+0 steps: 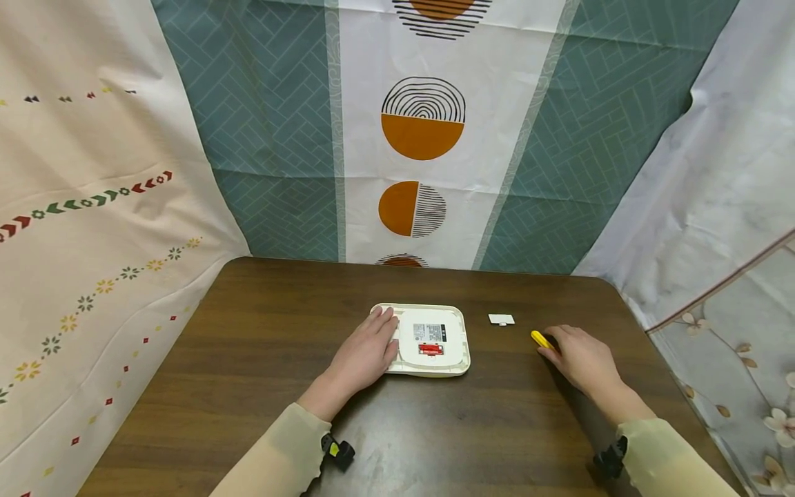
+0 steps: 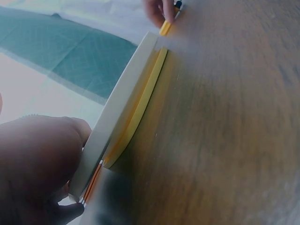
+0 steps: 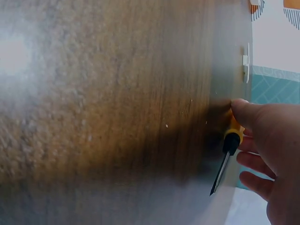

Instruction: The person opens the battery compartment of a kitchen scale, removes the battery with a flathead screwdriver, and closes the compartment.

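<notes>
A flat white square device (image 1: 458,338) lies on the table with its label side up. Set into it is a red battery (image 1: 431,349) below a printed label. My left hand (image 1: 368,348) rests across its left side, fingers extended over the top. The left wrist view shows a yellow layer (image 2: 140,112) under the white edge. To the right, my right hand (image 1: 580,355) holds a screwdriver (image 3: 233,136) by its yellow handle, between thumb and fingers. Its metal shaft points back toward the wrist. Between device and right hand lies a small white cover (image 1: 502,319) with a tab.
The brown wooden table (image 1: 261,331) has rounded far corners. A patterned curtain (image 1: 273,138) hangs behind it, with light cloths at both sides. Each wrist wears a black strapped camera, such as the left one (image 1: 338,452).
</notes>
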`<state>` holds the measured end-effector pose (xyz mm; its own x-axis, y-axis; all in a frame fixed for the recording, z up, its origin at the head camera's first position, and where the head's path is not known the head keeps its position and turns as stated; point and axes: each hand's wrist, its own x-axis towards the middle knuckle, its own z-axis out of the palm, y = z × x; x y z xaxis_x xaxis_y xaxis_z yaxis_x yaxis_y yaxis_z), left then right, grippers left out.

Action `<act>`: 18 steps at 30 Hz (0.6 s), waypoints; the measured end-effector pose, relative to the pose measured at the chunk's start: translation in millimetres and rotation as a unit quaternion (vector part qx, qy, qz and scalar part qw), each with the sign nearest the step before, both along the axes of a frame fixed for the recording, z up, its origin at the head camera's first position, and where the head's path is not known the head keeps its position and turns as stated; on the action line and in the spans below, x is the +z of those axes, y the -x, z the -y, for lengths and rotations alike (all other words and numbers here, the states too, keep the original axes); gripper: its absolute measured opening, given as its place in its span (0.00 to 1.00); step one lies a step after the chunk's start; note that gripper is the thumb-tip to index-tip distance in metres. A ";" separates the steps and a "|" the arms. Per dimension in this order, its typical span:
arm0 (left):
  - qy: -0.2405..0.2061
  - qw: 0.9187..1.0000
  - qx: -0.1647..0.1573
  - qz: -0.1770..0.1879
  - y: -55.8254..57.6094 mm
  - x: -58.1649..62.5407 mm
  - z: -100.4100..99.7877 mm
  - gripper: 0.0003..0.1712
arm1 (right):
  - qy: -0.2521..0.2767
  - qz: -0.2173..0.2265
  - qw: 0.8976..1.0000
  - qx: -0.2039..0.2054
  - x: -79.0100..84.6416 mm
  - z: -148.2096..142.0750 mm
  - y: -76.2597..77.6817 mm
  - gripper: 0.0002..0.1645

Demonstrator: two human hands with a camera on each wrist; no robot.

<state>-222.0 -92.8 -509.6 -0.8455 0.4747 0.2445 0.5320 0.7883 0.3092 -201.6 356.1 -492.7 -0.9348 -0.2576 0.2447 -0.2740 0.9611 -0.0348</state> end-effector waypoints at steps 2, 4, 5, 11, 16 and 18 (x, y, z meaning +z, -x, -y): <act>0.000 1.000 0.002 0.001 0.1 -0.6 0.3 0.30 | 0.002 0.006 1.000 -0.004 -0.6 0.7 -0.2 0.23; 0.000 1.000 0.003 0.004 0.0 -0.6 0.4 0.30 | 0.004 0.011 1.000 -0.007 -0.6 1.5 -0.1 0.23; 0.000 1.000 0.003 0.005 -0.1 -0.5 0.4 0.30 | 0.004 0.013 1.000 -0.009 -0.6 1.8 0.1 0.23; -0.002 1.000 0.002 0.005 -0.2 0.3 0.2 0.30 | 0.005 0.012 1.000 -0.015 -1.2 3.9 1.0 0.17; 0.003 1.000 0.001 0.005 0.9 -0.6 0.0 0.29 | 0.006 0.011 1.000 -0.021 -2.9 5.1 2.8 0.13; 0.004 1.000 0.001 0.006 1.5 -1.3 -0.1 0.29 | 0.006 0.014 1.000 -0.026 -2.9 5.6 3.3 0.12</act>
